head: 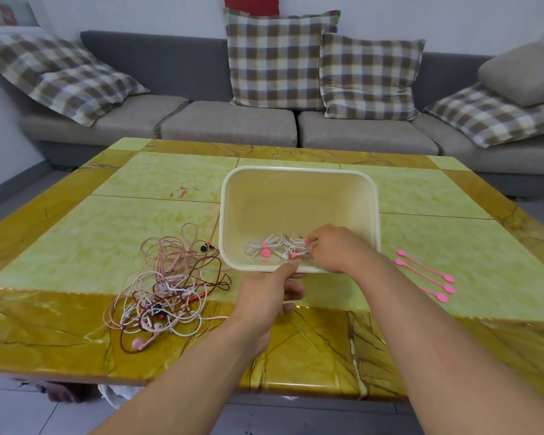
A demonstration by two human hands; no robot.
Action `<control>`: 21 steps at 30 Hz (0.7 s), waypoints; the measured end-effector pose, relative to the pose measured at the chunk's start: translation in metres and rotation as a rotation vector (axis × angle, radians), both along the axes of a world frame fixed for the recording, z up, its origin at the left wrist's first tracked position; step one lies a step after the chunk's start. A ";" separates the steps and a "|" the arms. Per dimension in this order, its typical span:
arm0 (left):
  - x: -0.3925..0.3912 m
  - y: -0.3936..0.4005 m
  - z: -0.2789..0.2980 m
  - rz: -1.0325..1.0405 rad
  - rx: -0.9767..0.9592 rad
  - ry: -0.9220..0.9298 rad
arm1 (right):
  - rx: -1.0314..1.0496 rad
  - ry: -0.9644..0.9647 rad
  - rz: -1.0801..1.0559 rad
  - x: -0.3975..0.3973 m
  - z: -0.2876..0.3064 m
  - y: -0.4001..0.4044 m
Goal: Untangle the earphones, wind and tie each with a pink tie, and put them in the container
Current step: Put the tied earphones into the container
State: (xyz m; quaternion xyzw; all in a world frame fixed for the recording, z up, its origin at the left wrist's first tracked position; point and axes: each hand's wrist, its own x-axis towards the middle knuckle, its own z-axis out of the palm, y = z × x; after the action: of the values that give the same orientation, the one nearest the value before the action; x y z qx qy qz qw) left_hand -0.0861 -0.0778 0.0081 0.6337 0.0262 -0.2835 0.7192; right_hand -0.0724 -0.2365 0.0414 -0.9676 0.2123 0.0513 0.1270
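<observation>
A second wound bundle of white earphones [298, 246], tied with a pink silicone tie, is being set into the cream rectangular plastic container [298, 174] by the right hand [333, 249], whose fingers are curled down onto it at the container's near wall; whether the grip is closed on the bundle or already loosening cannot be told. Just beside it, at nine o'clock, another tied white bundle [262, 248] lies on the container floor. The container's near rim is pinched by the left hand [270, 293], thumb over the edge, fingers beneath.

The remaining tangle of pink, white and dark red earphone cables [167, 287] lies on the green-and-ochre marble table [138, 183] at about nine o'clock from the left hand, sprawled with its long axis running from near to far. The left hand is judged the nearer one for it. Three loose pink ties [424, 271] lie at three o'clock from the right hand, their lengths slanting from far-left to near-right, so these would fall to the right hand.
</observation>
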 end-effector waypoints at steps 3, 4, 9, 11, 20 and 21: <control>0.004 -0.003 0.002 0.028 -0.020 -0.037 | -0.035 -0.126 -0.006 -0.005 0.015 0.001; 0.006 -0.004 0.003 0.039 -0.028 -0.053 | -0.018 -0.169 -0.016 -0.008 0.020 0.002; 0.013 -0.010 0.016 0.005 -0.079 -0.127 | 0.152 -0.237 -0.020 -0.022 0.024 0.004; 0.014 -0.007 0.015 0.000 -0.076 -0.151 | 0.087 -0.297 -0.019 -0.025 0.019 0.012; 0.025 0.032 0.004 0.110 0.131 -0.406 | -0.066 -0.699 0.071 -0.008 -0.010 0.005; 0.027 0.038 0.002 0.133 0.190 -0.483 | -0.062 -0.728 0.075 -0.004 -0.012 0.001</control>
State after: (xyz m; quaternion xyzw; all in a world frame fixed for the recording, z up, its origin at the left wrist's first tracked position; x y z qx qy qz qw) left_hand -0.0591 -0.0396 0.0103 0.7447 -0.0779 -0.0726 0.6588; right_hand -0.0767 -0.2360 0.0291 -0.9328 0.1191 -0.2984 0.1630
